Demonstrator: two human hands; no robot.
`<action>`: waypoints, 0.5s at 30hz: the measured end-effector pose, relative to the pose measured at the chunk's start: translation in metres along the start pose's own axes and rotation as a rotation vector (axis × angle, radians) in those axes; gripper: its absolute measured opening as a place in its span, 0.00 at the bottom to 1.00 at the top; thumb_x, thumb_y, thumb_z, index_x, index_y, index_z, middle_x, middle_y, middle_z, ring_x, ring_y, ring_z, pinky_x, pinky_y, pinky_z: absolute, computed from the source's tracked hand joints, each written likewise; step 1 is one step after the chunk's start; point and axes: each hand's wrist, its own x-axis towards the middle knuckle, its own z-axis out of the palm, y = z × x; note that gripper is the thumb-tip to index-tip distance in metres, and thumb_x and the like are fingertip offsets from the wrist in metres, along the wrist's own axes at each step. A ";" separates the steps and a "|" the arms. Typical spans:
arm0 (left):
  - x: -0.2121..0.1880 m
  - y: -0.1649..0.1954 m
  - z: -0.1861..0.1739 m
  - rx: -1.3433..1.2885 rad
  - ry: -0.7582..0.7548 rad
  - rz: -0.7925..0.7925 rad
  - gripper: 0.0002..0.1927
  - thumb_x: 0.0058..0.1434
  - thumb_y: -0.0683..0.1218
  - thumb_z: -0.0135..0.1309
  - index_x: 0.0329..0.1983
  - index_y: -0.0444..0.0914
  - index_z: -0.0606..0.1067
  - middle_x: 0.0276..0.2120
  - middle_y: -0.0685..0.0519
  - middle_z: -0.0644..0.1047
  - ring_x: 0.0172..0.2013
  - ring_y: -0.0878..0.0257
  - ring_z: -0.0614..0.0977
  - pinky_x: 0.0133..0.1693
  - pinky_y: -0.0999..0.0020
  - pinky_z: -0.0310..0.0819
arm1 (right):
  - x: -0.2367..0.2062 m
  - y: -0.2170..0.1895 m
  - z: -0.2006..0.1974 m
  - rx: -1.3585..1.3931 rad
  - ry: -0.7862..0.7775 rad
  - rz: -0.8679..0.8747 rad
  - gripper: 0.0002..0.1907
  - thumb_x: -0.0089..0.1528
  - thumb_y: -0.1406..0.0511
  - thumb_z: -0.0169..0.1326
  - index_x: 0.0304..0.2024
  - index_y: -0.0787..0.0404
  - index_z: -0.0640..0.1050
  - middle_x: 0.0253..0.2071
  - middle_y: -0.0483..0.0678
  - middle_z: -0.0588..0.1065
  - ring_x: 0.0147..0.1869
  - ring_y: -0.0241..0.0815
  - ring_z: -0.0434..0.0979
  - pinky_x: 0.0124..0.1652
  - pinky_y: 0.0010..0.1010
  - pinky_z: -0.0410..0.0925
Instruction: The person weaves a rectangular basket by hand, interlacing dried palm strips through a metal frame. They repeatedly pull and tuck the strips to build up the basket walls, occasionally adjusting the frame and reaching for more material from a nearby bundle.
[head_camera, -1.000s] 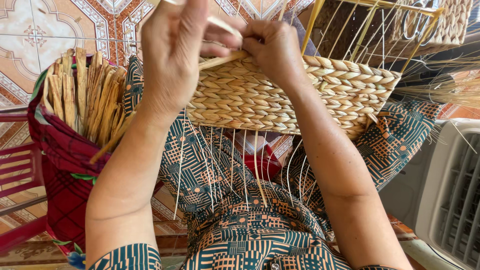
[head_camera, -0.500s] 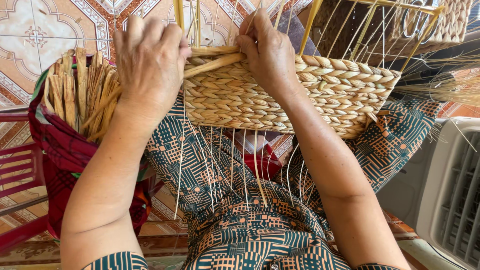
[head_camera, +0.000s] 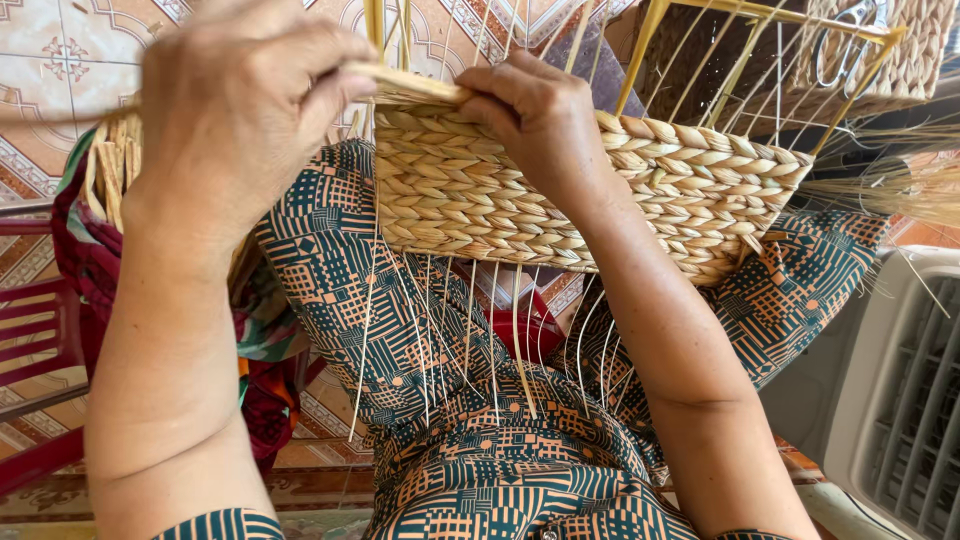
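Observation:
A partly woven straw basket (head_camera: 680, 200) on a yellow wire frame (head_camera: 740, 40) rests on my lap. My left hand (head_camera: 240, 110) pinches a flat straw strand (head_camera: 405, 85) and pulls it leftward along the basket's top edge. My right hand (head_camera: 540, 120) presses on the woven rim where that strand enters the weave. Thin loose fibres (head_camera: 470, 330) hang from the basket's underside over my patterned clothing.
A red cloth bag (head_camera: 90, 260) with dry straw strips (head_camera: 115, 170) sits at my left on a red chair (head_camera: 40, 340). A grey fan housing (head_camera: 900, 400) stands at right. A second woven basket (head_camera: 900, 50) is at top right. Patterned floor tiles lie beyond.
My left hand has come nearer the camera and shifted left, drawing the strand taut. My right hand stays on the rim. The view has moved closer to the basket.

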 end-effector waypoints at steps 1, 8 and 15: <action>0.001 0.006 -0.011 0.124 0.163 0.118 0.10 0.68 0.50 0.67 0.41 0.39 0.83 0.35 0.53 0.79 0.37 0.59 0.80 0.39 0.61 0.74 | 0.001 0.004 0.004 -0.022 0.018 -0.007 0.06 0.66 0.68 0.63 0.44 0.64 0.81 0.35 0.49 0.80 0.33 0.39 0.81 0.32 0.31 0.74; 0.048 0.045 0.051 -0.350 -0.150 -0.167 0.07 0.73 0.42 0.56 0.41 0.36 0.82 0.27 0.49 0.80 0.22 0.61 0.81 0.29 0.64 0.79 | -0.004 0.018 0.009 -0.013 0.055 0.043 0.05 0.71 0.73 0.56 0.46 0.64 0.72 0.33 0.50 0.77 0.34 0.42 0.80 0.36 0.34 0.73; 0.059 0.015 0.106 -0.702 -0.457 -0.522 0.09 0.70 0.40 0.44 0.38 0.34 0.76 0.21 0.51 0.80 0.17 0.66 0.82 0.18 0.76 0.79 | -0.010 0.020 0.005 0.206 -0.003 0.136 0.06 0.73 0.76 0.50 0.50 0.64 0.69 0.34 0.47 0.76 0.30 0.33 0.75 0.31 0.25 0.70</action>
